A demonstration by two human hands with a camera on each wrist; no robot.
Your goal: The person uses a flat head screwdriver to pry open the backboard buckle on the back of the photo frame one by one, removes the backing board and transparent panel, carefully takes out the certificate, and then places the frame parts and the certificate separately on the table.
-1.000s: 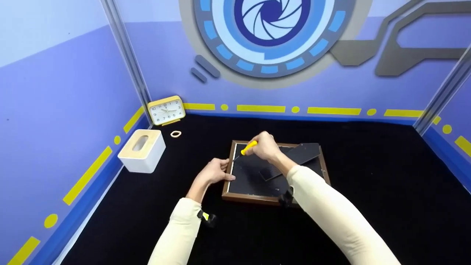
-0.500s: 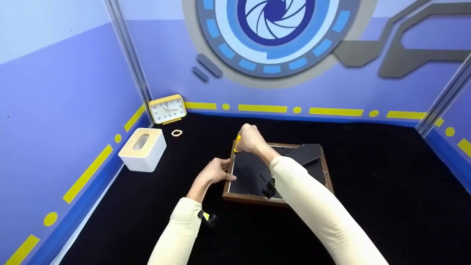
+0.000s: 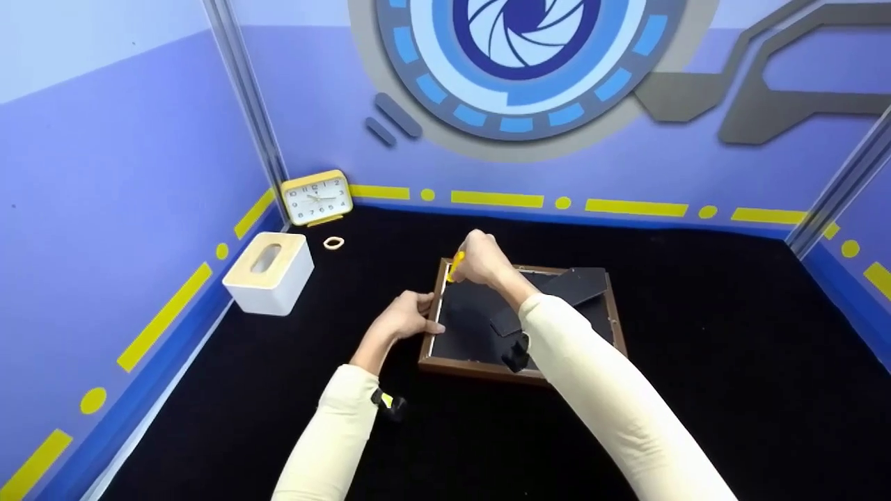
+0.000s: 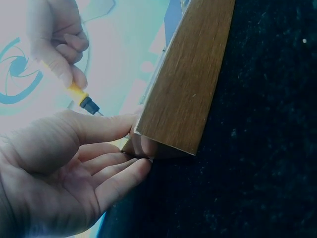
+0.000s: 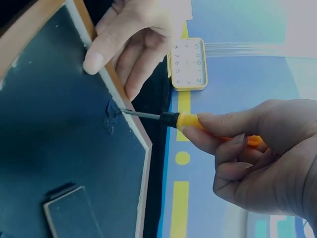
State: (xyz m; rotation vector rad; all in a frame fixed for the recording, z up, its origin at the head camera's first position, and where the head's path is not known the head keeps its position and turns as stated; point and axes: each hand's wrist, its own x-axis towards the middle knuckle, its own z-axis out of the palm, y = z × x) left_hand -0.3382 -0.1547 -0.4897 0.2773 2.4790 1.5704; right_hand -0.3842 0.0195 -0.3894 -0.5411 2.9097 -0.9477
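Note:
A brown wooden picture frame (image 3: 459,367) lies face down, its black backing board (image 3: 466,327) upward. My left hand (image 3: 402,317) grips the frame's left side, thumb on the backing edge and fingers along the outer side. In my right hand (image 3: 482,259) is a screwdriver (image 5: 187,120) with a yellow handle and black collar, pinched between thumb and fingers. Its metal tip meets the inner edge of the frame, just beyond the left thumb, by a small dark mark on the board. A black stand leg (image 3: 585,287) lies slantwise across the backing, partly hidden by the right arm.
To the left stands a white tissue box (image 3: 278,285) with a wooden lid. Behind it a yellow alarm clock (image 3: 317,198) leans near the corner, and a small pale ring (image 3: 333,243) lies on the black cloth. Patterned walls bound the table at the left, back and right.
My right hand has moved left and away with the screwdriver, from over the board to the frame's upper left edge, and the screwdriver stands steeper. The left hand keeps its hold on the frame.

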